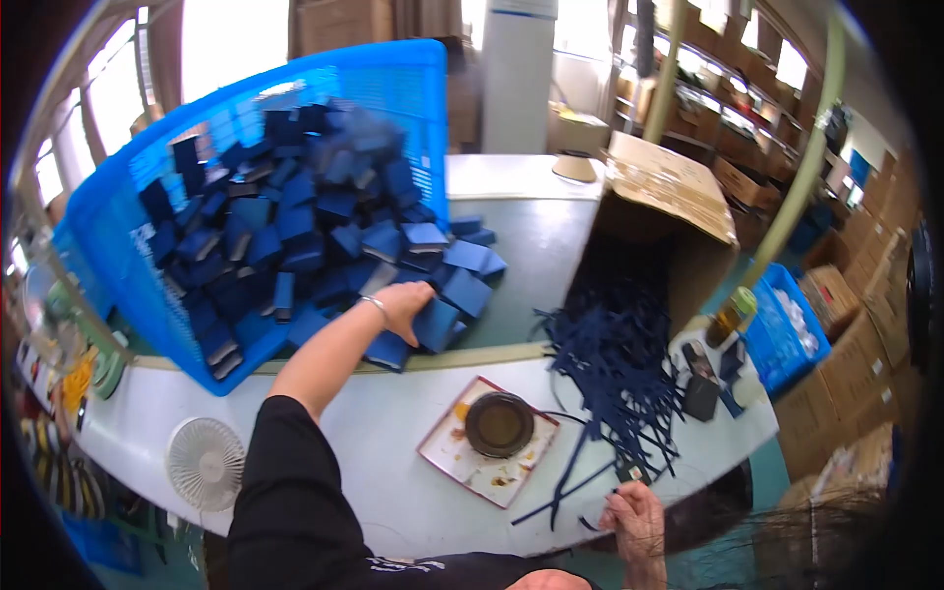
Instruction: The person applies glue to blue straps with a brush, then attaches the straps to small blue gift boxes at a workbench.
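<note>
Brown dish (471, 427) btwn L hand (398, 303) & R hand (634, 516).

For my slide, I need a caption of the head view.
Left hand at blue boxes spilling from a blue crate, right hand near dark strips on a white table.

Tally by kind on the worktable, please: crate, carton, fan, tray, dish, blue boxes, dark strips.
Crate: 1
Carton: 1
Fan: 1
Tray: 1
Dish: 1
Total: 5, leaving out the blue boxes and dark strips, which overlap too much to count.
</note>
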The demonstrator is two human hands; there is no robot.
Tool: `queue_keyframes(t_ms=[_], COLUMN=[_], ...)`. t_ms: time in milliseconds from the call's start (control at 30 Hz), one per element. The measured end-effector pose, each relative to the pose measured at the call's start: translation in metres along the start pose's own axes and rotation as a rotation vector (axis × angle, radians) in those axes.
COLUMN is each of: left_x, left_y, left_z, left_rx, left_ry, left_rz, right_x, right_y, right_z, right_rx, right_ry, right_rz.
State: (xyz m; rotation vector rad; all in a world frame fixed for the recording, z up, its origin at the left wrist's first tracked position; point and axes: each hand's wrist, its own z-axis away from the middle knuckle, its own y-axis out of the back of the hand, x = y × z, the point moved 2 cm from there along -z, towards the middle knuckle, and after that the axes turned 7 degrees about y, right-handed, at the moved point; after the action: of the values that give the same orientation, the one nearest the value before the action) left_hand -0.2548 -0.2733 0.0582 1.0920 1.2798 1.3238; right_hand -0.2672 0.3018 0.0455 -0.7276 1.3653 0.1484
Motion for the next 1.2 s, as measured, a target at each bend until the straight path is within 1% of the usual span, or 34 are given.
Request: queue_keyframes(t_ms=[33, 67, 133, 167, 267, 333, 367, 433, 467, 500, 533, 567, 600, 633, 700, 733, 767, 800, 833, 867, 900, 967, 1000, 1033, 1067, 1133, 1167, 1200], left_x=[-0.002, 0.005, 0.019, 0.024, 0.052, 0.072, 0.084, 0.104, 0.12, 0.131, 0.138, 0.143, 0.154, 0.16, 0.137, 0.116, 0.085, 0.042, -0.002, -0.048, -0.116, -0.257, -0.276, -0.28, -0.279, -0.22, -0.197, -0.173], left_y=[-0.001, 0.007, 0.024, 0.027, 0.019, -0.005, -0.016, -0.057, -0.06, -0.071, -0.069, -0.059, -0.031, -0.005, 0.046, 0.086, 0.128, 0.16, 0.192, 0.216, 0.219, 0.19, 0.182, 0.179, 0.179, 0.191, 0.194, 0.203], left_z=[0.01, 0.028, 0.067, 0.087, 0.154, 0.197, 0.219, 0.257, 0.274, 0.288, 0.299, 0.307, 0.314, 0.319, 0.335, 0.347, 0.36, 0.374, 0.393, 0.413, 0.442, 0.503, 0.502, 0.496, 0.495, 0.475, 0.467, 0.456], left_rx=[-0.001, 0.061, 0.144, 0.261, 0.458, 0.516, 0.558, 0.592, 0.56, 0.522, 0.482, 0.442, 0.4, 0.362, 0.597, 0.699, 0.86, 1.105, 1.273, 1.385, 1.463, 1.624, 1.535, 1.434, 1.421, 1.372, 1.358, 1.386], left_ry=[-0.024, -0.031, 0.056, 0.05, 0.301, 0.433, 0.468, 0.626, 0.63, 0.691, 0.748, 0.705, 0.664, 0.624, 0.553, 0.561, 0.563, 0.572, 0.678, 0.779, 1.045, 1.191, 1.176, 1.197, 1.258, 1.391, 1.247, 1.215], left_rz=[-0.05, -0.017, 0.191, 0.286, 0.364, 0.364, 0.39, 0.477, 0.45, 0.498, 0.543, 0.522, 0.502, 0.481, 0.204, 0.086, 0.129, -0.237, -0.395, -0.402, -0.436, -0.405, -0.022, 0.334, 0.269, 0.14, 0.048, -0.024], right_x=[0.015, 0.026, 0.015, 0.011, 0.009, 0.018, 0.02, 0.021, 0.02, 0.015, 0.015, 0.016, 0.017, 0.017, 0.013, 0.01, 0.007, 0.003, -0.001, -0.004, -0.006, -0.003, -0.001, -0.002, -0.005, -0.014, -0.012, -0.005], right_y=[0.016, 0.033, 0.047, 0.05, 0.019, 0.015, 0.012, -0.001, -0.01, -0.023, -0.029, -0.034, -0.037, -0.04, -0.048, -0.051, -0.054, -0.057, -0.058, -0.058, -0.057, -0.054, -0.051, -0.051, -0.051, -0.052, -0.046, -0.049], right_z=[-0.001, -0.006, -0.009, -0.008, -0.009, -0.015, -0.017, -0.02, -0.019, -0.019, -0.021, -0.023, -0.023, -0.024, -0.026, -0.024, -0.023, -0.021, -0.02, -0.017, -0.013, -0.005, -0.002, -0.001, 0.0, 0.004, -0.003, -0.011], right_rx=[0.033, 0.073, -0.102, -0.18, -0.053, -0.107, -0.138, -0.165, -0.176, -0.226, -0.226, -0.225, -0.223, -0.271, -0.276, -0.273, -0.263, -0.255, -0.248, -0.277, -0.304, -0.31, -0.293, -0.277, -0.257, -0.216, -0.241, -0.197], right_ry=[0.009, 0.02, -0.153, -0.238, -0.02, -0.003, 0.004, -0.033, -0.05, -0.033, -0.048, -0.064, -0.081, -0.053, -0.059, -0.064, -0.061, -0.058, -0.055, -0.046, -0.038, 0.006, 0.039, 0.071, 0.065, 0.033, -0.018, -0.013], right_rz=[-0.012, -0.02, 0.215, 0.341, 0.132, 0.161, 0.178, 0.225, 0.249, 0.273, 0.291, 0.307, 0.324, 0.296, 0.314, 0.323, 0.344, 0.367, 0.39, 0.39, 0.386, 0.361, 0.349, 0.343, 0.365, 0.417, 0.478, 0.414])
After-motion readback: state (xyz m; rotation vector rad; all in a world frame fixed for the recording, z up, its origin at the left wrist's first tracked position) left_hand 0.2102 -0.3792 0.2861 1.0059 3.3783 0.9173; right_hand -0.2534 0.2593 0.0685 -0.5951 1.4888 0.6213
